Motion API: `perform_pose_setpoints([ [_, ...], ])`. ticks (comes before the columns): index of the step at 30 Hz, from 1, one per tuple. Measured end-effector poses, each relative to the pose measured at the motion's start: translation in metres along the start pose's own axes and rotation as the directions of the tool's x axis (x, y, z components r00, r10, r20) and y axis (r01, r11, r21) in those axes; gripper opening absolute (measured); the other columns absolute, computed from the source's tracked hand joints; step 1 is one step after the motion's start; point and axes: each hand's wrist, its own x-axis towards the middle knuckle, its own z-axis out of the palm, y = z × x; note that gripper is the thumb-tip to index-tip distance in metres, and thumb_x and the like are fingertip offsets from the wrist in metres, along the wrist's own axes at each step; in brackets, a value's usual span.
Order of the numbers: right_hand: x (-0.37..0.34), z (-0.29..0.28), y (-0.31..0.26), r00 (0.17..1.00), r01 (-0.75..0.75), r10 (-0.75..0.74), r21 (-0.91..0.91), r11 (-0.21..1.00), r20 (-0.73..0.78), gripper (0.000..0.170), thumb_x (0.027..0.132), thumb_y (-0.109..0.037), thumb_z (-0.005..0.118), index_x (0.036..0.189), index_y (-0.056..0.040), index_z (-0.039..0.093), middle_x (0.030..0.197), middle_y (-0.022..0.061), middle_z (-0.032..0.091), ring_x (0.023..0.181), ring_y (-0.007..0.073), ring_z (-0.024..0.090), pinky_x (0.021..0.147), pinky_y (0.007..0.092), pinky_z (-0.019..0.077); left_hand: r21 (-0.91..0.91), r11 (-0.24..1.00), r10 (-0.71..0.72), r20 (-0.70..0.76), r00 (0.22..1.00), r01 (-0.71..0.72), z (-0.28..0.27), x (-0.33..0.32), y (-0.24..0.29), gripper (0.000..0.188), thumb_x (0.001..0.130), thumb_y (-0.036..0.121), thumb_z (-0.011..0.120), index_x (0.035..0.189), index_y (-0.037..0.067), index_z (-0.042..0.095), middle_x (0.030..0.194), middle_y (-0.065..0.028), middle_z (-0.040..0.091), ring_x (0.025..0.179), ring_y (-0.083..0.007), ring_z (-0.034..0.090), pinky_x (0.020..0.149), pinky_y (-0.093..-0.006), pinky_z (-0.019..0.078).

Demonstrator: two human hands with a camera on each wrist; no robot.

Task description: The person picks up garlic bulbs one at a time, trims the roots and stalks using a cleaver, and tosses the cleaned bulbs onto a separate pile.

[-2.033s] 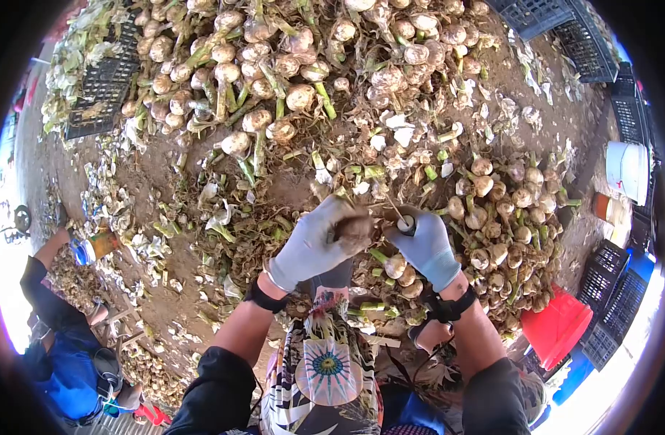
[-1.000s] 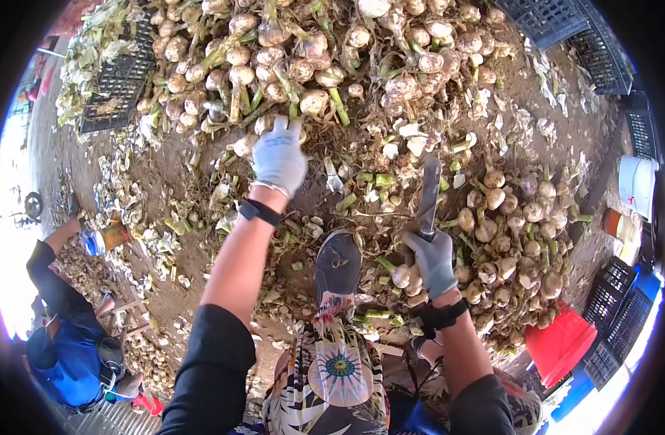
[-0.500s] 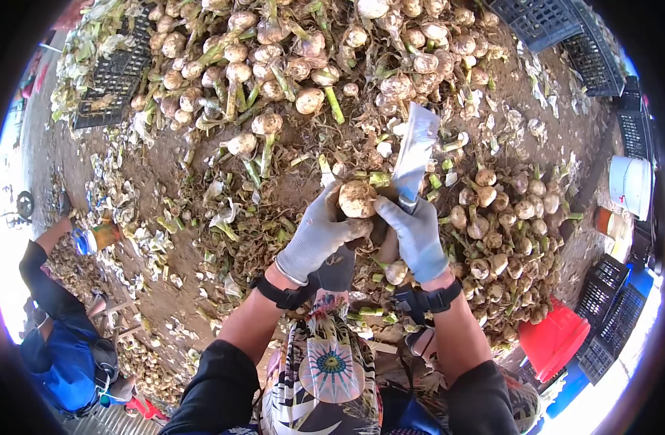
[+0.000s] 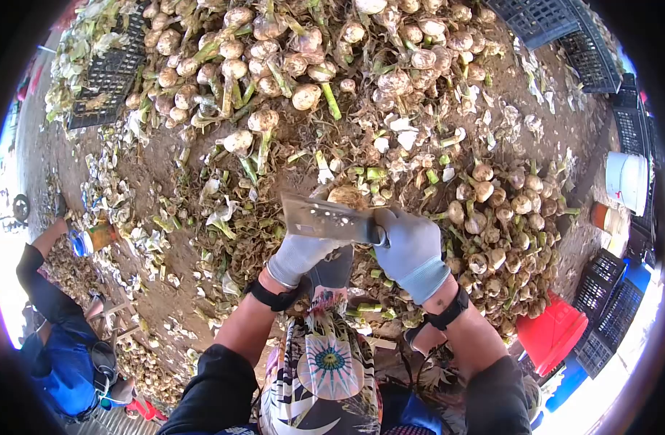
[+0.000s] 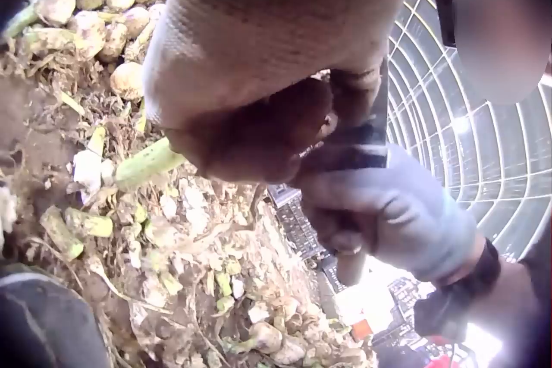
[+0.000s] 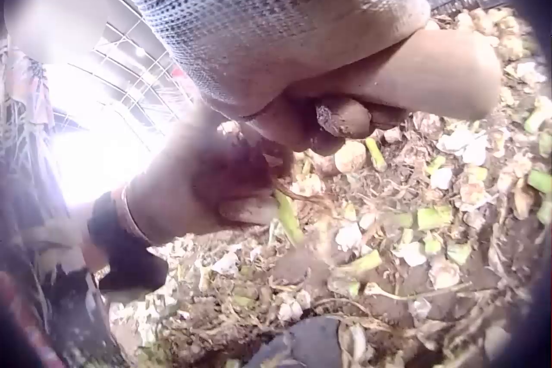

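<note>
In the head view, my gloved left hand [image 4: 300,254] holds a garlic bulb [image 4: 347,194] at chest front, partly hidden behind a broad knife blade [image 4: 325,220]. The bulb's green stalk [image 5: 148,163] sticks out below my left hand in the left wrist view. My gloved right hand [image 4: 412,250] grips the knife by its wooden handle [image 6: 440,75], seen in the right wrist view. The blade lies sideways across the bulb and the left fingers, flat side up. Whether its edge touches the bulb I cannot tell.
A large heap of garlic [image 4: 274,65] lies ahead, and a smaller pile [image 4: 506,217] sits at the right. Cut stalks and skins cover the ground. Black crates [image 4: 600,275], a red bucket [image 4: 553,333] and a white bucket [image 4: 626,177] stand right. Another person [image 4: 68,370] sits at left.
My left hand reached to the heap, then came back with a garlic bulb to the right hand. The knife has swung from pointing up and away to lying leftward across the bulb.
</note>
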Motion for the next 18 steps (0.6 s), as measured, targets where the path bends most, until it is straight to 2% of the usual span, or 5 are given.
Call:
perform_pose_setpoints([
  [6, -0.002, 0.011, 0.019, 0.975, -0.212, 0.211, 0.004, 0.977, 0.075, 0.017, 0.083, -0.015, 0.064, 0.099, -0.0142, 0.067, 0.085, 0.0094, 0.070, 0.078, 0.0303, 0.070, 0.070, 0.0407, 0.0560, -0.042, 0.986, -0.158, 0.040, 0.987, 0.160, 0.007, -0.004, 0.038, 0.077, 0.073, 0.014, 0.087, 0.136, -0.001, 0.046, 0.119, -0.0061, 0.065, 0.102, -0.0149, 0.063, 0.090, -0.0309, 0.0533],
  [7, 0.011, -0.004, 0.033, 0.749, -0.529, 0.551, -0.169, 0.832, 0.367, 0.017, 0.087, -0.020, 0.064, 0.103, -0.0158, 0.069, 0.087, 0.0109, 0.072, 0.083, 0.0308, 0.071, 0.073, 0.0401, 0.0573, 0.020, 0.981, -0.193, 0.131, 0.972, 0.192, 0.009, -0.005, 0.050, 0.074, 0.070, 0.018, 0.091, 0.130, 0.000, 0.053, 0.115, -0.0054, 0.066, 0.101, -0.0143, 0.064, 0.087, -0.0308, 0.0535],
  [10, -0.019, 0.024, 0.066, 0.834, -0.495, 0.495, -0.065, 0.867, 0.244, 0.025, 0.084, -0.026, 0.068, 0.107, -0.0180, 0.071, 0.088, 0.0120, 0.073, 0.081, 0.0311, 0.071, 0.072, 0.0389, 0.0565, 0.259, 0.960, -0.129, 0.082, 0.988, 0.104, 0.015, 0.000, 0.052, 0.062, 0.068, 0.016, 0.089, 0.120, 0.000, 0.059, 0.106, -0.0058, 0.068, 0.094, -0.0119, 0.064, 0.083, -0.0277, 0.0520],
  [12, -0.016, 0.021, 0.057, 0.851, -0.495, 0.470, 0.060, 0.867, 0.236, 0.025, 0.083, -0.027, 0.068, 0.106, -0.0178, 0.071, 0.087, 0.0121, 0.072, 0.080, 0.0319, 0.070, 0.072, 0.0392, 0.0562, 0.655, 0.754, -0.028, 0.105, 0.994, -0.048, 0.017, 0.007, 0.046, 0.049, 0.067, 0.011, 0.085, 0.111, 0.004, 0.065, 0.098, -0.0066, 0.066, 0.085, -0.0171, 0.066, 0.078, -0.0305, 0.0521],
  [18, 0.017, -0.007, 0.013, 0.935, -0.202, 0.135, 0.181, 0.962, 0.329, 0.022, 0.086, -0.026, 0.065, 0.103, -0.0145, 0.071, 0.090, 0.0130, 0.072, 0.082, 0.0343, 0.069, 0.073, 0.0401, 0.0563, 0.836, 0.176, 0.097, 0.511, 0.854, -0.520, 0.006, 0.013, 0.027, 0.024, 0.065, 0.012, 0.068, 0.089, 0.010, 0.066, 0.096, -0.0065, 0.057, 0.084, -0.0304, 0.063, 0.072, -0.0428, 0.0516],
])
